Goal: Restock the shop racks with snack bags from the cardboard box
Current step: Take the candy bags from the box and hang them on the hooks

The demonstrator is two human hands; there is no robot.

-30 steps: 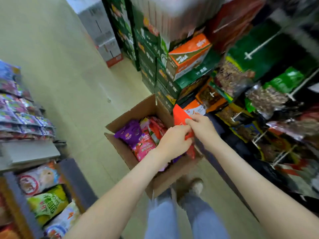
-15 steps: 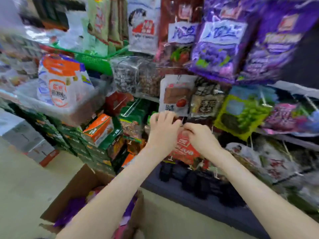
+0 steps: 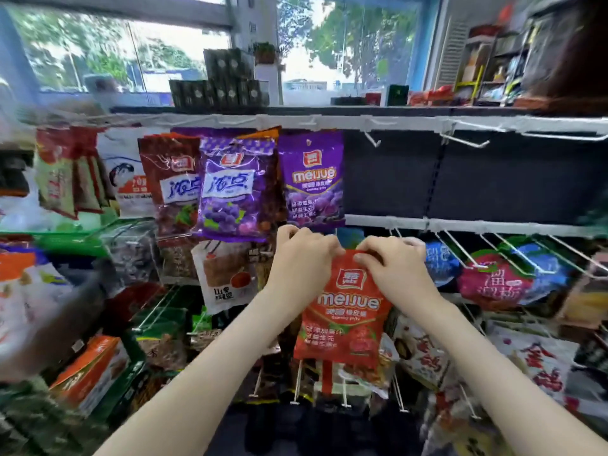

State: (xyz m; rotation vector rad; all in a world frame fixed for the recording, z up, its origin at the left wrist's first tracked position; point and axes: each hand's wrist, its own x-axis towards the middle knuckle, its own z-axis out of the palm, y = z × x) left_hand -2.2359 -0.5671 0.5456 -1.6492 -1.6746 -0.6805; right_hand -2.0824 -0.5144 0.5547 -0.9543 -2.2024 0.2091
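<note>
Grip: left hand (image 3: 302,258) and right hand (image 3: 393,269) pinch the top edge of the red snack bag (image 3: 345,314); not yet hung, upper-right hooks (image 3: 460,139) bare.

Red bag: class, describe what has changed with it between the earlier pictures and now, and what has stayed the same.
The red bag was lifted from just above the box up to the racks, and is now held just below the purple bag. Unchanged: both hands, the left hand and the right hand, pinch its top edge.
</note>
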